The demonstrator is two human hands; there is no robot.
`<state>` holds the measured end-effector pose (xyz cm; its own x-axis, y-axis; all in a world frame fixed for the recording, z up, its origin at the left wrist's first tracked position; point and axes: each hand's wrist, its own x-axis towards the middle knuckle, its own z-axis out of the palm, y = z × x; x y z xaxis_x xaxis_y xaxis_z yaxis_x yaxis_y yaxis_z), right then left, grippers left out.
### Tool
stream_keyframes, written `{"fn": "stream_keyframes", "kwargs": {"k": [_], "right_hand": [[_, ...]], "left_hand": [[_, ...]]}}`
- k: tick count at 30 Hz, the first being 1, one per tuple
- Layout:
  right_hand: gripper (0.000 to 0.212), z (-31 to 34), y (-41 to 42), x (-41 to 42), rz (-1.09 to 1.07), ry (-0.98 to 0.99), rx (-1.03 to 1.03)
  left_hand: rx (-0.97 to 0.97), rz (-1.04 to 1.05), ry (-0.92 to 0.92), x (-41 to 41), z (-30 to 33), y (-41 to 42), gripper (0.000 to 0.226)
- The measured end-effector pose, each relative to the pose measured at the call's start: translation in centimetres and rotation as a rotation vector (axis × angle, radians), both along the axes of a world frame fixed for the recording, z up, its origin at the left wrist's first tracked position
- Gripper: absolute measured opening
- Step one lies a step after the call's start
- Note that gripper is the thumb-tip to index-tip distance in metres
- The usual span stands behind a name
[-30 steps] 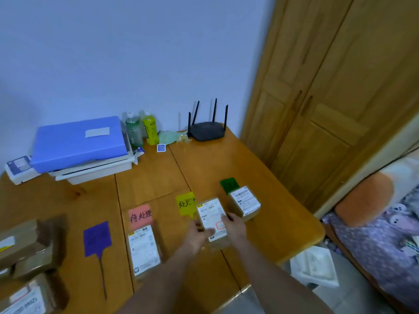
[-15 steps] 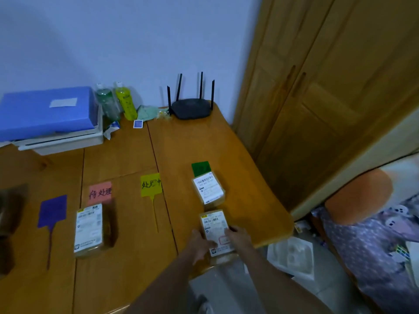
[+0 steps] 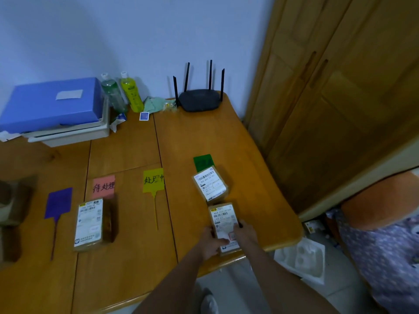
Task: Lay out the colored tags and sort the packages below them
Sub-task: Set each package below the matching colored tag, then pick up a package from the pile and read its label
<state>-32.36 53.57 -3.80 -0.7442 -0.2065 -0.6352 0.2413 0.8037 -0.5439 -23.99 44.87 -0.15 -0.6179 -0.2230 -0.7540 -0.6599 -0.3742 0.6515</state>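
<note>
Your left hand (image 3: 209,242) and right hand (image 3: 244,234) grip the near package (image 3: 223,225) from either side, fingers (image 3: 223,241) of the left curled over its label, as it rests on the wooden surface (image 3: 127,150) close to the front edge. It lies just below a second package (image 3: 210,185), the two nearly touching, and that one overlaps the lower part of the green tag (image 3: 203,161). To the left sits the yellow tag (image 3: 153,180), its thin tail pointing toward you, with no package under it. Further left, the pink tag (image 3: 103,186) has a third package (image 3: 89,224) directly beneath it. The purple tag (image 3: 58,202) lies beyond that, tail toward you. Brown boxes (image 3: 13,200) are blurred at the far left edge. At the back you see a blue folder (image 3: 52,104) on a white tray, two bottles (image 3: 122,94) and a black router (image 3: 199,100) against the wall
</note>
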Motion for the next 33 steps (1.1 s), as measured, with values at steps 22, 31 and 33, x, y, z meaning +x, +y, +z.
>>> {"fn": "stream_keyframes", "kwargs": {"k": [22,31,33], "right_hand": [[0.018,8.8,-22.2,12.2,0.376,0.282,-0.125],[0.038,9.2,-36.8,26.1,0.654,0.222,-0.249],[0.036,8.4,-38.5,27.8,0.671,0.182,-0.244]], "left_hand": [[-0.627,0.11,-0.075,17.3,5.4,-24.2,0.042],[-0.574,0.532,-0.283,35.9,5.6,-36.8,0.013],[-0.549,0.586,-0.315,38.1,4.8,-38.1,0.012]]}}
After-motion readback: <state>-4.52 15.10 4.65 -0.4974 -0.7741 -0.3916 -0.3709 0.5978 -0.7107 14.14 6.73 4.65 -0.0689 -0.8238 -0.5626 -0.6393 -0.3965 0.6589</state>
